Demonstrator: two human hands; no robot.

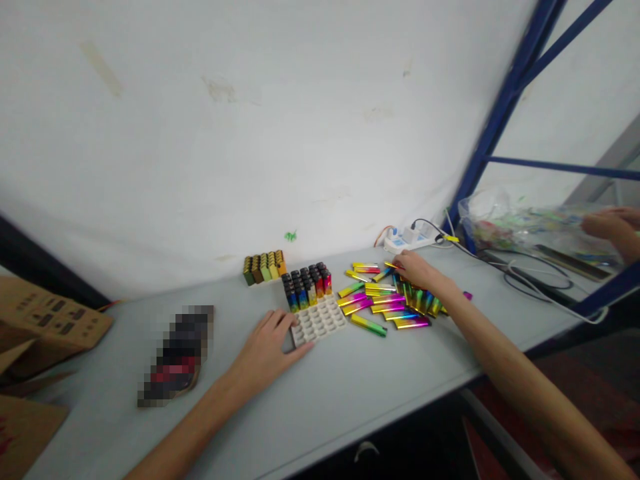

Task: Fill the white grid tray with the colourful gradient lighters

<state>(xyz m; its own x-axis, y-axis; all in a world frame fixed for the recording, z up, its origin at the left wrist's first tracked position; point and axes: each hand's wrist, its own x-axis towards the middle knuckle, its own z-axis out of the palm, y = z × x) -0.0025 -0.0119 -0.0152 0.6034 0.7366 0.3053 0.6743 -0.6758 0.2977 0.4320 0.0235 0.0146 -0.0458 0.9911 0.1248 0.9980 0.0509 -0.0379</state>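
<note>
My left hand [273,340] grips the near left corner of a white tray [320,321], fingers on its left side and thumb along the front edge. The tray has rows of small slots; its back rows hold upright lighters [306,288] with black tops, and the front rows show bare slots. To the right lies a loose pile of shiny lighters [387,301] in yellow, pink, green and blue. My right hand [417,270] is at the back of this pile, fingers curled down and closed on a lighter [391,265] that is partly hidden.
A block of upright gold and green lighters [264,267] stands by the wall. A power strip [413,237] with cables lies at the back right, near a blue rack post [480,153]. Cardboard boxes [50,320] stand left. Another person's hand [613,227] is at far right, near plastic bags.
</note>
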